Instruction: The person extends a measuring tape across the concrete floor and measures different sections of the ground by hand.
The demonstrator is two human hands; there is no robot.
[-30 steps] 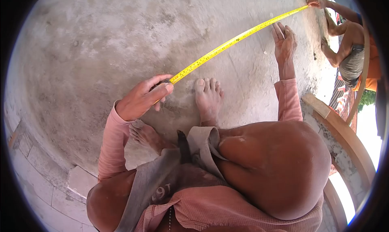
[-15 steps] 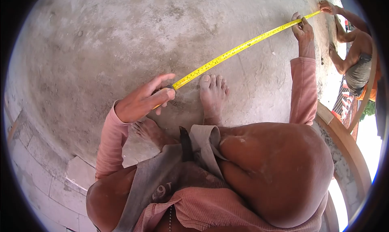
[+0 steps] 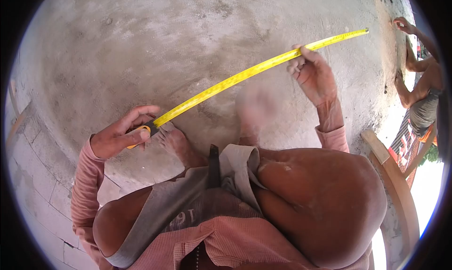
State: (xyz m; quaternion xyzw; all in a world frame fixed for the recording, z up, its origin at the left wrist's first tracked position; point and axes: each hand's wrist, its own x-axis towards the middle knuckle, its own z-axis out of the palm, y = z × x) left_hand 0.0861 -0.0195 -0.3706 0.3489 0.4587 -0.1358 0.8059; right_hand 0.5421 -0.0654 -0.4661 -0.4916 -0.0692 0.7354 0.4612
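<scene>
My left hand (image 3: 125, 132) is closed around the black and yellow case of a tape measure (image 3: 147, 128). From the case the yellow blade (image 3: 230, 80) runs up and to the right over the concrete floor. Partway along it, my right hand (image 3: 314, 74) pinches the blade between thumb and fingers. Beyond that hand the blade's free end, with its metal hook, hangs at the upper right and touches no one's fingers. The printing on the blade is too blurred to read.
A co-worker's hand (image 3: 405, 25) and bent legs are at the right edge, apart from the tape. A rough concrete floor (image 3: 155, 48) spreads in front of my bare feet. Blocks (image 3: 42, 194) lie at lower left, and a curved wooden board (image 3: 395, 190) stands at right.
The co-worker's hand has let go of the tape's end. Both my hands have moved left and downward with the tape, my right hand turning. My right-hand-side foot is blurred by motion.
</scene>
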